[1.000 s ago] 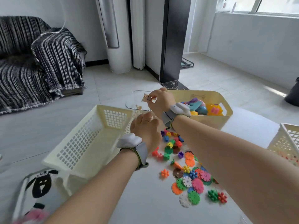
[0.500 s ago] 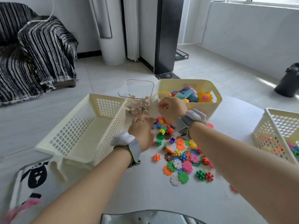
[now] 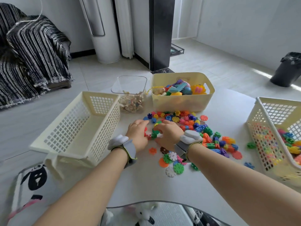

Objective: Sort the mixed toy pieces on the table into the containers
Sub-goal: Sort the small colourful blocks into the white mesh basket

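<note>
Nearest the person, on the white table (image 3: 146,185), a few flat snowflake discs (image 3: 173,156) lie loose, apart from the chunkier pieces. I take them for stragglers left for a later pass.

Just beyond them both hands work the near edge of the toy pile (image 3: 195,126), side by side and almost touching. The left hand (image 3: 137,136) lies palm down, its fingers bent forward over some red pieces. Whether it grips one or only rakes at them I cannot tell, as the palm hides the contact. The right hand (image 3: 169,134) has its fingers and thumb curled inward round a small green piece (image 3: 154,136), closed on it where it lies on the table. Working close together like this probably lets one hand steady the heap while the other picks.

To the left stands an empty lattice basket (image 3: 104,132), close by the left hand. To the right a second lattice basket (image 3: 267,144) already holds bright pieces like those in the pile, so that seems to be their home.

Farthest off, a clear tub (image 3: 130,85) holds pale beige bits and a yellow bin (image 3: 179,103) holds larger toys. The pile butts against the bin's front wall, so much sorting remains.
</note>
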`<action>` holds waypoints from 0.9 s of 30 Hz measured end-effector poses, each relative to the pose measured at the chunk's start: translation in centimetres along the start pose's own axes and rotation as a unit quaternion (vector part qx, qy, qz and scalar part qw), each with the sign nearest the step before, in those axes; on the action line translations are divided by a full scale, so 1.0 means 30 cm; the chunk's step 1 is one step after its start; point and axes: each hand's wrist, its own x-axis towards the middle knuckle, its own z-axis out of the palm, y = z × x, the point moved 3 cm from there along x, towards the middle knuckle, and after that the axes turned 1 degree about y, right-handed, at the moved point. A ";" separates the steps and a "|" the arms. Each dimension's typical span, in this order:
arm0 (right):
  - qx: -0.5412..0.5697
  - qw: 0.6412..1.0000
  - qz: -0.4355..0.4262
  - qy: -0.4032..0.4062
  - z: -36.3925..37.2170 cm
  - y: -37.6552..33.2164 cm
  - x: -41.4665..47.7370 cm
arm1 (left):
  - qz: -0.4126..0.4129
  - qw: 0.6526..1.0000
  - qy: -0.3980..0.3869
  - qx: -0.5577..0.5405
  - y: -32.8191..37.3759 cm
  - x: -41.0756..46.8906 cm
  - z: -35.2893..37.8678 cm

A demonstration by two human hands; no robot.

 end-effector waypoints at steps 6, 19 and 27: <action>-0.029 0.999 -0.020 0.006 0.007 -0.011 0.012 | 0.025 0.999 0.025 -0.019 -0.017 -0.011 0.013; 0.056 0.992 0.015 0.108 -0.073 0.065 -0.070 | 0.018 0.998 0.047 -0.023 0.023 -0.011 -0.003; 0.030 0.998 0.042 0.028 -0.041 0.052 -0.079 | -0.004 0.998 0.055 -0.043 0.003 -0.023 -0.007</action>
